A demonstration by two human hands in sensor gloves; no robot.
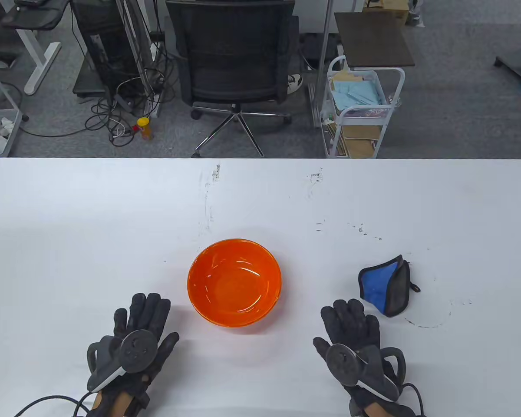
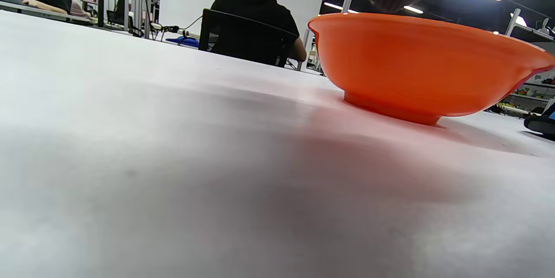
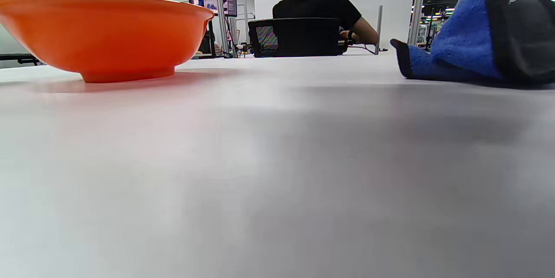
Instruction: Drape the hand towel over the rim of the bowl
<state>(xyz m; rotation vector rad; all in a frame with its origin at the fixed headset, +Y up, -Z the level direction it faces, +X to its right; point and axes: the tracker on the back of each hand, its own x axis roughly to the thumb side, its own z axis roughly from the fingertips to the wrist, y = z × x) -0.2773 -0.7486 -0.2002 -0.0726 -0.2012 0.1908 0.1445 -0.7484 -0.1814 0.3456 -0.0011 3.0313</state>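
Resting flat, fingers together, both hands empty — towel just beyond right fingertips, bowl bare; nothing done yet.

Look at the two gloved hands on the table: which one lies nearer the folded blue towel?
The right hand. The blue towel lies just beyond its fingertips, while the left hand rests on the far side of the orange bowl.
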